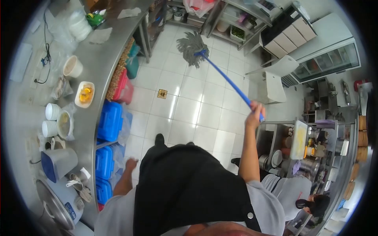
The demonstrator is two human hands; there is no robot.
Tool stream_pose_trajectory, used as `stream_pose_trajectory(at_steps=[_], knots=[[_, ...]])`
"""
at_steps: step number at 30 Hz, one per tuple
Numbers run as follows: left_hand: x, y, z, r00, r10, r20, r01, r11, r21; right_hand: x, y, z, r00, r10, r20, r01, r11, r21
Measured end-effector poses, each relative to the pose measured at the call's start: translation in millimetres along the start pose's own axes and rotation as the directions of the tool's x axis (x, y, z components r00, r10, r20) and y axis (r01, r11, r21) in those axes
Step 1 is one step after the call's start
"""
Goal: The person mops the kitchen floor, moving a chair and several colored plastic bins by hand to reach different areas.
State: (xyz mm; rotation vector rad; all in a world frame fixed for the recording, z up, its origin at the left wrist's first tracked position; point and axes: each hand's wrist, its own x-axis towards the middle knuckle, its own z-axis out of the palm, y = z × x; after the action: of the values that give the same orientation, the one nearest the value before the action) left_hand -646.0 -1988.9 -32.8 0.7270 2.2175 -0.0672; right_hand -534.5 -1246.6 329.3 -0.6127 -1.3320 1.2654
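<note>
Grey string mop [193, 50] lay spread on white tile floor [187, 104], right hand [256, 111] closed around upper end of blue handle [228, 80]; left hand [131, 163] hung near blue lidded bins [104, 162], finger pose unclear. Even contact seemingly called for firm grip, strands [186, 44] flat, handle low.

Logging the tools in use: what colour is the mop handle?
The mop handle is blue; it shows best in the head view.

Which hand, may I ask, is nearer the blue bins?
Left: the left hand hangs near the blue bins; the right hand, its grip on the mop handle, is farther away.
</note>
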Motion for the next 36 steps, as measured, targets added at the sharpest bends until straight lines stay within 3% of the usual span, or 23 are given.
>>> stream_pose_trajectory(at_steps=[1, 2, 3, 5, 8, 10, 11, 12, 13, 14, 16, 17, 18, 19, 20, 21, 24, 26, 28, 32, 34, 35, 36], knots=[[-43.6, 22.5, 16.1, 0.998, 0.068, 0.013, -0.068, 0.997, 0.024, -15.4, -23.6, -22.3, 1.000, 0.012, 0.016, -0.012, 1.000, -0.025], [-69.1, 22.5, 24.7, 0.974, 0.004, 0.228, 0.009, 0.998, -0.057, -29.5, -58.1, -37.0, 0.999, 0.027, 0.033, -0.025, 0.998, -0.054], [-79.8, 26.4, 40.9, 0.950, -0.053, 0.309, 0.094, 0.988, -0.119, -43.6, -90.9, -50.6, 0.998, 0.023, 0.054, -0.019, 0.997, -0.071], [-81.5, 51.9, 50.6, 0.949, -0.099, 0.301, 0.175, 0.955, -0.238, -60.6, -150.8, -63.0, 0.992, -0.023, 0.120, 0.035, 0.994, -0.100], [-28.4, 90.1, 45.3, 0.990, -0.098, 0.106, 0.135, 0.881, -0.454, -74.8, -202.5, -62.1, 0.946, -0.107, 0.306, 0.144, 0.984, -0.101], [36.3, 104.7, 24.7, 0.984, -0.122, -0.133, 0.008, 0.765, -0.644, -66.0, -220.2, -42.7, 0.847, -0.090, 0.523, 0.144, 0.988, -0.063], [66.6, 114.0, -21.0, 0.987, 0.020, -0.161, -0.065, 0.960, -0.274, -62.3, -221.8, -31.4, 0.779, -0.082, 0.622, 0.136, 0.990, -0.039], [103.8, 112.5, -40.1, 0.937, 0.053, -0.345, -0.123, 0.975, -0.183, -58.7, -218.3, -22.3, 0.797, -0.053, 0.602, 0.100, 0.994, -0.045], [138.0, 121.4, -98.9, 0.990, 0.095, -0.104, -0.097, 0.995, -0.009, -53.3, -212.9, -16.1, 0.817, -0.023, 0.576, 0.068, 0.996, -0.057], [157.9, 123.1, -138.4, 0.961, 0.146, -0.235, -0.153, 0.988, -0.012, -48.3, -205.7, -13.6, 0.839, 0.007, 0.544, 0.040, 0.996, -0.074], [197.5, 128.3, -219.8, 0.925, 0.001, -0.381, -0.078, 0.979, -0.188, -22.6, -180.7, -30.9, 0.878, 0.071, 0.474, -0.020, 0.993, -0.112], [253.1, 103.1, -213.6, 0.870, -0.111, -0.480, -0.076, 0.933, -0.353, -8.7, -171.0, -28.6, 0.901, 0.111, 0.419, -0.087, 0.993, -0.075], [307.0, 71.0, -207.3, 0.836, -0.102, -0.539, -0.140, 0.911, -0.389, 7.0, -157.4, -26.9, 0.913, 0.142, 0.382, -0.122, 0.990, -0.075], [285.5, 94.8, -267.6, 0.837, -0.403, -0.369, -0.078, 0.580, -0.811, 22.5, -142.3, -22.0, 0.904, 0.140, 0.404, -0.134, 0.990, -0.044], [281.9, 92.9, -304.3, 0.852, -0.490, -0.186, -0.028, 0.311, -0.950, 35.3, -127.9, -11.3, 0.895, 0.136, 0.425, -0.145, 0.989, -0.012], [296.1, 85.9, -327.8, 0.855, -0.519, 0.013, 0.025, 0.016, -1.000, 41.3, -114.7, 7.7, 0.890, 0.126, 0.439, -0.140, 0.990, -0.001], [363.8, 24.1, -321.3, 0.769, -0.604, 0.208, -0.273, -0.605, -0.748, 43.4, -75.7, 70.9, 0.874, 0.112, 0.472, -0.117, 0.993, -0.019], [391.9, -12.5, -306.0, 0.750, -0.636, 0.181, -0.402, -0.657, -0.638, 45.8, -50.3, 109.2, 0.860, 0.102, 0.500, -0.066, 0.994, -0.090], [381.5, -21.2, -327.6, 0.710, -0.642, 0.289, -0.450, -0.730, -0.514, 55.6, -27.7, 143.7, 0.867, 0.123, 0.484, -0.088, 0.992, -0.094], [417.3, -71.2, -307.7, 0.549, -0.674, 0.494, -0.569, -0.734, -0.369, 90.1, 19.8, 187.0, 0.856, 0.156, 0.493, -0.134, 0.988, -0.080], [442.1, -103.0, -269.0, 0.555, -0.697, 0.454, -0.466, -0.712, -0.525, 107.3, 44.6, 200.2, 0.860, 0.192, 0.472, -0.156, 0.981, -0.114], [455.5, -130.9, -236.7, 0.578, -0.763, 0.289, -0.124, -0.432, -0.893, 117.3, 57.3, 204.5, 0.838, 0.202, 0.506, -0.168, 0.979, -0.113], [464.5, -149.5, -213.6, 0.608, -0.790, 0.085, 0.225, 0.069, -0.972, 125.5, 68.6, 210.8, 0.847, 0.218, 0.485, -0.178, 0.976, -0.129]])
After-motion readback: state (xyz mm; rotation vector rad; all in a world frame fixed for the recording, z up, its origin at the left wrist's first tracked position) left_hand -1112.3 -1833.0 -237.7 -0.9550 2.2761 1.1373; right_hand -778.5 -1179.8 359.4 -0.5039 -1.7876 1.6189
